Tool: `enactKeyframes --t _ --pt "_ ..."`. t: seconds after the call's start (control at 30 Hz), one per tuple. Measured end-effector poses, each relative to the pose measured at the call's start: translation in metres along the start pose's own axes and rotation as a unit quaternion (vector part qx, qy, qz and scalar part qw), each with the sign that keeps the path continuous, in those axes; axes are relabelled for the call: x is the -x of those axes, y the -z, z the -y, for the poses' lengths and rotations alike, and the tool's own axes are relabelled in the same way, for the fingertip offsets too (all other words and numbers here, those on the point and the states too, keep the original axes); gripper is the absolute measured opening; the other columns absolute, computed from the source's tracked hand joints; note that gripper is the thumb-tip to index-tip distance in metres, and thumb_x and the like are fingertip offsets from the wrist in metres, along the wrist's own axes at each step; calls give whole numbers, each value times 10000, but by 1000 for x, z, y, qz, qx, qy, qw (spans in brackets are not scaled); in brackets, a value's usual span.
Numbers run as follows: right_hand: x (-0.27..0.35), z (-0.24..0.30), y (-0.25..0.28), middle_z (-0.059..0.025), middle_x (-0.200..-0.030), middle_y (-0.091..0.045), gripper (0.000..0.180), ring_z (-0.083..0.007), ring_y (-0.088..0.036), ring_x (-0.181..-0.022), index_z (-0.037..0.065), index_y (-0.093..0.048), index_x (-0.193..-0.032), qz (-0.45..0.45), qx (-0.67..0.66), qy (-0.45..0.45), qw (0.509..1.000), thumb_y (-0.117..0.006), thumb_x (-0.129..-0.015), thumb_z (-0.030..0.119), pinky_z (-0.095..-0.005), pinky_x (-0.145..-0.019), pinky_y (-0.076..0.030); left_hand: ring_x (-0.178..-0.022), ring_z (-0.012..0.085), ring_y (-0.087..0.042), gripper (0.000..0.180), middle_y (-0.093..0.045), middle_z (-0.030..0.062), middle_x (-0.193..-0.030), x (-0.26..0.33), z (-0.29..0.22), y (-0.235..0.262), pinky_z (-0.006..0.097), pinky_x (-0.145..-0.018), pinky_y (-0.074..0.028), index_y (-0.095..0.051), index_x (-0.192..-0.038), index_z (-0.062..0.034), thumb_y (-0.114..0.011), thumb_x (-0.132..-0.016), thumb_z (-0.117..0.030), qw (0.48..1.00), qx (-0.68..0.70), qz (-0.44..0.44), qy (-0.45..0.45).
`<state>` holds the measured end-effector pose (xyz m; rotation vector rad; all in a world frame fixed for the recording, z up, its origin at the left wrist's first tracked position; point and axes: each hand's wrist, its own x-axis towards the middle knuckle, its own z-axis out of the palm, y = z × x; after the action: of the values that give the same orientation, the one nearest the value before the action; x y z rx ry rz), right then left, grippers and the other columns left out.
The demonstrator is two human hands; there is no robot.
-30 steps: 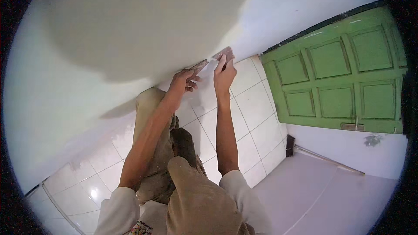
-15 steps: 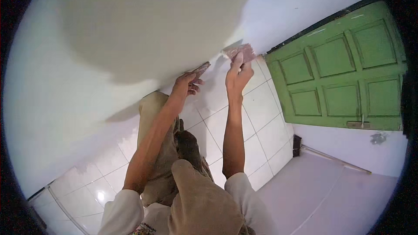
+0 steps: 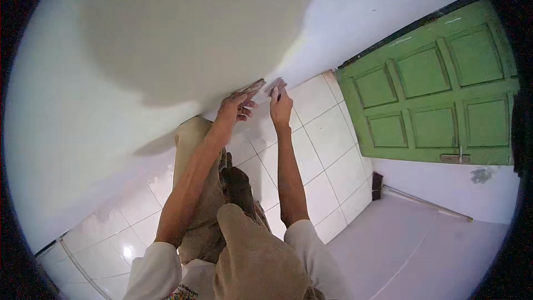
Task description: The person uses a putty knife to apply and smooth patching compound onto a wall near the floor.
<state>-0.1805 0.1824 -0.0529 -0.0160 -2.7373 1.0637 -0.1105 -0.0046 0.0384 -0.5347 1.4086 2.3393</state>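
Note:
Low on the pale wall (image 3: 355, 33), both of my hands work close together, each with a flat reddish-brown putty scraper smeared with pale stuff. My left hand (image 3: 232, 106) grips one scraper (image 3: 254, 86), its tip pointing up and right beside the wall, the lower fingers curled loosely. Just to its right, my right hand (image 3: 282, 109) pinches the other scraper (image 3: 277, 84), turned partly edge-on near the foot of the wall. A small gap shows between the two scrapers. Whether either one touches the wall I cannot tell.
A green panelled door (image 3: 427, 80) stands at the right. Near it a broom (image 3: 425, 201) lies along a wall's foot. White floor tiles (image 3: 311, 150) lie under my arms, with pale smears at left. My bent knee (image 3: 191, 128) is close to the wall.
My right hand has moved left and slightly down, bringing its scraper beside the left one and turning it from broad face to nearly edge-on. My left hand has barely moved.

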Motion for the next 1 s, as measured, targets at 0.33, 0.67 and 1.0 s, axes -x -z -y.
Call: enactKeyframes --t 0.33,0.67,1.0 --pt "-13 98 77 -104 -610 -591 341 -152 -520 -541 -39 -661 -873 -121 -197 -18 973 -584 -1020 259 -335 -530 -417 -716 134 -596 362 -706 68 -962 1 2 10 288 -691 -490 -615 -1255 -63 -536 -1016 -324 1000 0 -15 -4" --pt "-22 140 90 -61 -563 -535 340 -91 -427 -511 -20 -617 -802 -160 -232 79 956 -595 -1022 239 -313 -481 -354 -717 131 -604 367 -708 70 -983 7 -7 -3 281 -698 -485 -615 -1236 -64 -531 -1019 -347 1000 -21 0 -12" --pt "-17 24 0 -130 -679 -604 362 -220 -561 -625 -34 -629 -888 -141 -157 6 978 -547 -1033 287 -380 -594 -447 -721 159 -620 359 -707 93 -990 -9 5 1 316 -700 -488 -588 -1253 -80 -519 -1008 -333 1000 -1 19 -9"
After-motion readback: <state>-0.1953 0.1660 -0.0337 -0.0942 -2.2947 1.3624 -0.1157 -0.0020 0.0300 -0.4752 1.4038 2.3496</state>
